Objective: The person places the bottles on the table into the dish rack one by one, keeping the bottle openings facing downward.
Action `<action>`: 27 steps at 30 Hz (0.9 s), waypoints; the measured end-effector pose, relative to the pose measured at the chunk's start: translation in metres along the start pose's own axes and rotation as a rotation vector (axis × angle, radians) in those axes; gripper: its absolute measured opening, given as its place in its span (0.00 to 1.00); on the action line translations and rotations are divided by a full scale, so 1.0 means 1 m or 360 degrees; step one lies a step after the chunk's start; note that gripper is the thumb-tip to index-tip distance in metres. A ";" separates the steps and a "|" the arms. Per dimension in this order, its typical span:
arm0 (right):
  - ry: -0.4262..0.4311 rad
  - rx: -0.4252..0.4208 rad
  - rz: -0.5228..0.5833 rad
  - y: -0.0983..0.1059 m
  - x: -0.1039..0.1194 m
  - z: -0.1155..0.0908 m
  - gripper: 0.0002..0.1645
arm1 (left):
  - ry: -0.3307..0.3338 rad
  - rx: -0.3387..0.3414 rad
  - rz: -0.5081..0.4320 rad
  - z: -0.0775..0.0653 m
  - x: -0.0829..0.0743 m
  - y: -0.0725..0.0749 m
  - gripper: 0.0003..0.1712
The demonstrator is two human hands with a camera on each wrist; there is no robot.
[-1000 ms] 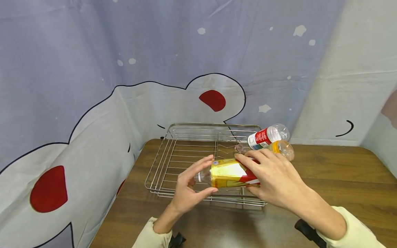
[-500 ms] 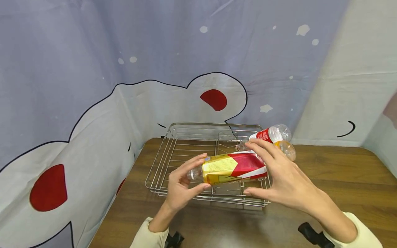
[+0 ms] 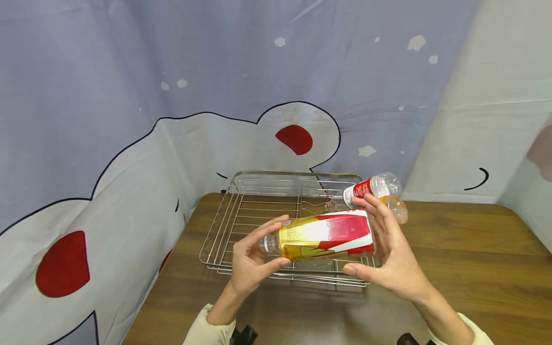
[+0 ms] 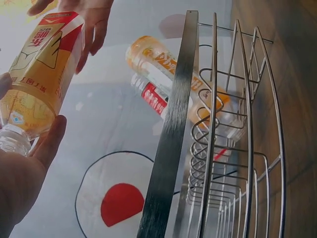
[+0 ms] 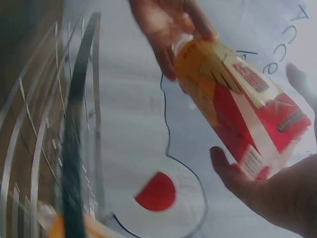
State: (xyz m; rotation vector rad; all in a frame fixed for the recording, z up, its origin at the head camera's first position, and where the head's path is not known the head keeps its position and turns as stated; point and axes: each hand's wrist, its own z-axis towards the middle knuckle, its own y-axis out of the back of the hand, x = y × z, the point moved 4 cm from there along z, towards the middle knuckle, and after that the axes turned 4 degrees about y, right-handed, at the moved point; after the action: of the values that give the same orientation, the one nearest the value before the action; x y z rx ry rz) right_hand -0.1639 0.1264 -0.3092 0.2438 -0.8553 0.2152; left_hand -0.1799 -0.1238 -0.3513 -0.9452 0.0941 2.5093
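A plastic bottle [image 3: 327, 235] with a yellow and red label lies sideways in the air above the front of a wire rack [image 3: 297, 173]. My left hand [image 3: 251, 263] holds its neck end between thumb and fingers; the clear neck [image 4: 15, 140] shows in the left wrist view. Around the bottle's base, my right hand [image 3: 394, 261] is spread, thumb below and apart from the label in the head view. Its fingers pass partly behind the base, so whether they touch it I cannot tell. The right wrist view shows the red base end [image 5: 282, 134] beside that palm.
On the rack's right side lie a clear bottle with a red label [image 3: 366, 189] and an orange-banded bottle [image 3: 397, 209], their bases sticking out past the rim. The rack stands on a wooden table [image 3: 465, 249] before a patterned curtain [image 3: 215, 62].
The right hand has loosened from the bottle's red end and spread its fingers. The bottle has shifted slightly left in the left hand, and more of its red label shows.
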 end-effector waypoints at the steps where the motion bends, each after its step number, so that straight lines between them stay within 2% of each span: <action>1: -0.0016 -0.0027 0.0094 -0.001 -0.002 -0.001 0.68 | 0.0000 0.0001 -0.0007 0.000 0.000 0.000 0.32; 5: -0.0120 -0.0135 0.0276 -0.002 -0.009 -0.002 0.63 | -0.0004 0.0006 -0.0013 -0.001 0.000 -0.001 0.32; 13: -0.0182 -0.0167 0.0367 -0.002 -0.013 -0.003 0.54 | 0.0006 -0.0025 -0.0007 -0.005 0.002 0.003 0.32; 23: -0.0105 -0.0157 0.0387 -0.003 -0.014 0.000 0.50 | 0.0040 -0.0034 -0.0040 -0.010 0.007 0.006 0.31; 27: -0.0047 -0.0170 0.0414 -0.002 -0.013 -0.001 0.49 | 0.0034 0.0027 -0.0010 -0.009 0.008 0.007 0.36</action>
State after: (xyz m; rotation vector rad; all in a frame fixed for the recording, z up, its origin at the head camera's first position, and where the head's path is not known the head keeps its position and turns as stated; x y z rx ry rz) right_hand -0.1710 0.1238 -0.3196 0.0350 -0.9242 0.4082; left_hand -0.1828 -0.1291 -0.3642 -0.9645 0.1186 2.4894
